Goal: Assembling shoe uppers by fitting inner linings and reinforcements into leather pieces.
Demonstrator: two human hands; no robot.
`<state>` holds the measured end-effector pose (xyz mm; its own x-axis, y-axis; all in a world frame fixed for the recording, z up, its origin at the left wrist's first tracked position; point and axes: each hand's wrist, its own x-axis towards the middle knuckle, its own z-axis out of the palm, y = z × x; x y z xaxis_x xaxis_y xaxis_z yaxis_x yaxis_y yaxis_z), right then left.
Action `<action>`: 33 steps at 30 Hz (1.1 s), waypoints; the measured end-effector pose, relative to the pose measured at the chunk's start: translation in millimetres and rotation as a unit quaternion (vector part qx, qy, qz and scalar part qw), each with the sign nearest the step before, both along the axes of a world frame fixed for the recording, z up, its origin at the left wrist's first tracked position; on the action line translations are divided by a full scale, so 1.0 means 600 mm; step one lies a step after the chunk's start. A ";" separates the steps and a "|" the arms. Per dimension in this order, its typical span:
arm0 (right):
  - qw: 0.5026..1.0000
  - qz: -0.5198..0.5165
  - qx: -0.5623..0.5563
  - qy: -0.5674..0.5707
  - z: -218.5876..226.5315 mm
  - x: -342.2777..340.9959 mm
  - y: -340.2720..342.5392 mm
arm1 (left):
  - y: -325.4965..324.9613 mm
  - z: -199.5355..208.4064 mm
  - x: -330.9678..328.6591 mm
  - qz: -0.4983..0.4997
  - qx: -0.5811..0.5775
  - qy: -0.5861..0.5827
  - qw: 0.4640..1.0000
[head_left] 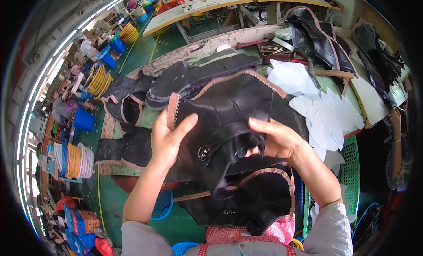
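Observation:
Between my hands I hold up a black leather boot upper (224,108), with brown zipper tape along its edges and a small metal ornament on its front. My left hand (169,139) grips its left edge beside the zipper tape, thumb on top. My right hand (278,140) is closed on the lower right part, thumb above and fingertips showing through an opening. A second black boot upper (264,192) with brown zipper tape lies below, over my lap. Behind the held piece, flat black boot pieces (194,77) rest on the workbench (121,169).
White leaf-shaped sheets (324,119) are spread at the right. More black uppers (315,36) lie at the back right near a wooden-handled hammer (335,73) and a tool box (274,51). A green basket (350,168) stands at my right. Another person's arm (396,137) shows at far right.

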<state>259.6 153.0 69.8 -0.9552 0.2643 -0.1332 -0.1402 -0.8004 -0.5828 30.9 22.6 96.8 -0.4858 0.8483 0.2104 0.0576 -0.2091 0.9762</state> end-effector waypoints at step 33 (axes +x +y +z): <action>0.971 -0.223 0.079 0.026 -0.015 0.020 -0.120 | -0.020 0.060 0.037 -0.030 0.200 0.672 0.712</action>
<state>271.7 81.2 61.0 -0.7452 0.6668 -0.0123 -0.4845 -0.5539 -0.6770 53.2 10.8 132.8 0.4168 0.6006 0.6823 0.8636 -0.4959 -0.0911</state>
